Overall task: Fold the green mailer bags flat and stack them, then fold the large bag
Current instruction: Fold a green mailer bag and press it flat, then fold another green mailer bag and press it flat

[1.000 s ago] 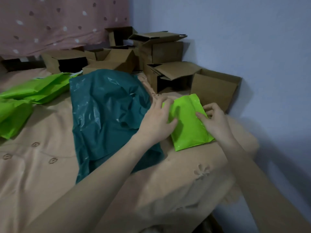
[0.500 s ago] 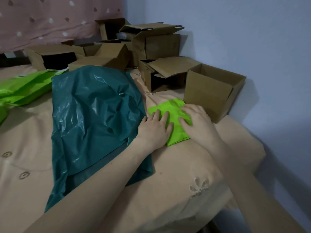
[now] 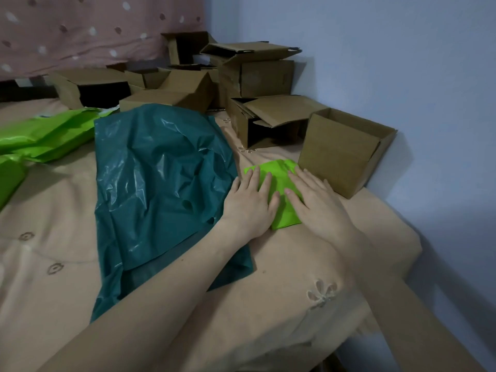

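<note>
A small folded bright green mailer bag [image 3: 281, 181] lies flat on the beige bed cover [image 3: 281, 269], near the right side. My left hand [image 3: 252, 202] presses on its left half with straight fingers. My right hand [image 3: 314, 202] lies flat on its right half. The large dark teal bag [image 3: 158, 183] is spread crumpled to the left, touching my left wrist. More green mailer bags [image 3: 45, 135] lie loose at the far left, and another green bag [image 3: 8, 178] is cut off by the left edge.
Several open cardboard boxes [image 3: 343, 151] stand along the back and the right wall, the nearest one just beyond the folded bag. A pink dotted curtain [image 3: 94, 30] hangs behind. The bed's right edge drops off beside the blue wall [image 3: 402, 76].
The green mailer was folded over into a smaller packet, and both hands moved from holding its sides to lying flat on top of it.
</note>
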Demonstrator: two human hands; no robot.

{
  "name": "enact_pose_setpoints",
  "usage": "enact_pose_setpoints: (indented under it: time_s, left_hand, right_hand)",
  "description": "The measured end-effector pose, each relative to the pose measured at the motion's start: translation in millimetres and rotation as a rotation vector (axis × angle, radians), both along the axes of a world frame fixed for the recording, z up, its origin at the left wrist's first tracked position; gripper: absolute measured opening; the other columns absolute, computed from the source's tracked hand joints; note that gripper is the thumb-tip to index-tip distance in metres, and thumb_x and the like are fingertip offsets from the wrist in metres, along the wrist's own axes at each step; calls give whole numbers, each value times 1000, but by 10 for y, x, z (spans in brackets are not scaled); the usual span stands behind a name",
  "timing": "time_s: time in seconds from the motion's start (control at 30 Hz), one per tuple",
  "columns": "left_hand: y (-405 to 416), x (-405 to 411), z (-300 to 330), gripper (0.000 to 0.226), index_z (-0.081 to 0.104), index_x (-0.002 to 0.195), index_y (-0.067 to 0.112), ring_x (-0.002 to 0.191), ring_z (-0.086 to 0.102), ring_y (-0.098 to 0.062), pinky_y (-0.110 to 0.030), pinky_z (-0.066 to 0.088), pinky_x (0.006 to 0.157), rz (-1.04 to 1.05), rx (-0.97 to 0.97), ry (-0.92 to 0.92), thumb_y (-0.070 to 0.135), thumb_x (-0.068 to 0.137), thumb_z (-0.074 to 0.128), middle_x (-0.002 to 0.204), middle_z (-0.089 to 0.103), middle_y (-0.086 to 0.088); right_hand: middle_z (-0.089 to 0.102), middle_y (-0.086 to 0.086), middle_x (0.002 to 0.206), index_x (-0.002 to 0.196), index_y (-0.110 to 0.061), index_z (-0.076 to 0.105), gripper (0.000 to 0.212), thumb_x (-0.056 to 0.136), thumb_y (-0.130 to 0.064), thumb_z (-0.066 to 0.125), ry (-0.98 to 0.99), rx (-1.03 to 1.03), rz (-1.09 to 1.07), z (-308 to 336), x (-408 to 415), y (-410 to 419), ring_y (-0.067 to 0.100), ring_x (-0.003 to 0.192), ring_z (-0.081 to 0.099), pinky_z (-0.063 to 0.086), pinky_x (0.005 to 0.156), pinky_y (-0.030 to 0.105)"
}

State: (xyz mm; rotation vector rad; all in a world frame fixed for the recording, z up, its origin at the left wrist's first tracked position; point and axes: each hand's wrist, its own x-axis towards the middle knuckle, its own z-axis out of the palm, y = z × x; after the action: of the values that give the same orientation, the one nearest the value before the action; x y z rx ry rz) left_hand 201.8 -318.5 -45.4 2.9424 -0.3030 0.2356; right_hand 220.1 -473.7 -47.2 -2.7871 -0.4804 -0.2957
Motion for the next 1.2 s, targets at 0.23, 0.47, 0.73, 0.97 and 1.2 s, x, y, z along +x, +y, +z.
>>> enact_pose_setpoints:
  time_s: [0.23, 0.47, 0.73, 0.97, 1.2]
  left_hand:
    - [300, -271, 251, 58, 7, 151, 19, 146, -1, -21, -43, 4, 118, 39, -19, -104, 43, 99, 18, 159, 2, -5]
    - [831, -625, 410, 60, 7, 150, 26, 146, -1, -18, -42, 6, 118, 86, 8, -160, 49, 97, 21, 159, 3, -1]
    - [1752, -1065, 560, 62, 10, 149, 28, 146, 0, -16, -40, 7, 118, 249, -24, -221, 54, 95, 24, 159, 5, 3]
    - [2532, -1460, 497, 79, 18, 148, 29, 146, 7, -14, -38, 9, 117, 390, -25, -283, 63, 78, 3, 157, 15, 5]
    - [3227, -1740, 402, 77, 18, 149, 26, 145, 10, -16, -40, 15, 117, 512, -72, -282, 60, 80, 16, 157, 16, 4]
  right_hand:
    - [21, 0, 157, 148, -21, 27, 52, 100, -42, 29, -32, 51, 38, 343, -248, 251, 16, 145, 17, 14, 118, 44]
    - [26, 1, 154, 148, -21, 25, 54, 99, -41, 36, -86, 104, 111, 570, -516, 629, 21, 141, 24, 23, 115, 36]
    - [26, -3, 154, 149, -22, 21, 59, 97, -42, 40, -126, 144, 253, 739, -723, 1450, 16, 142, 23, 24, 115, 36]
    - [25, -6, 155, 149, -24, 20, 58, 98, -41, 40, -103, 196, 377, 733, -937, 2240, 11, 142, 20, 22, 112, 30]
    - [26, -5, 154, 149, -22, 21, 57, 98, -37, 42, -37, 264, 487, 635, -1098, 2987, 12, 141, 21, 20, 112, 27]
